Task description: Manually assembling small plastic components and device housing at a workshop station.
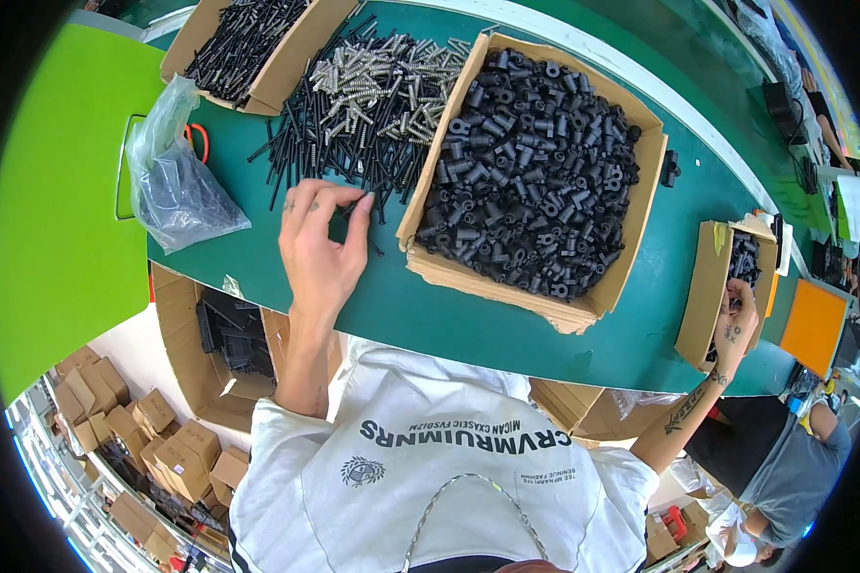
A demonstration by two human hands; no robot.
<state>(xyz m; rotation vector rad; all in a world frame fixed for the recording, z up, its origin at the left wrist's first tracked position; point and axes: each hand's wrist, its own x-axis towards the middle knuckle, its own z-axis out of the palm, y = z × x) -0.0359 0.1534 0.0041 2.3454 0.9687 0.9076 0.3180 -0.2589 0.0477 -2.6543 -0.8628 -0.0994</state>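
My left hand is at the near edge of a pile of long thin black rods, its thumb and index finger drawn together. Something small and dark shows at the fingertips, too small to name. Metal springs lie heaped on top of the rods. On the far right my right hand reaches into a small cardboard box of small black parts. Its fingertips are hidden among the parts. Between my hands stands a large open carton full of short black plastic fittings with ringed ends.
Another carton of black rods stands at the back left, with a clear plastic bag of dark parts nearby. A green panel borders the left side. Below the green table sits an open carton. Someone in grey is at lower right.
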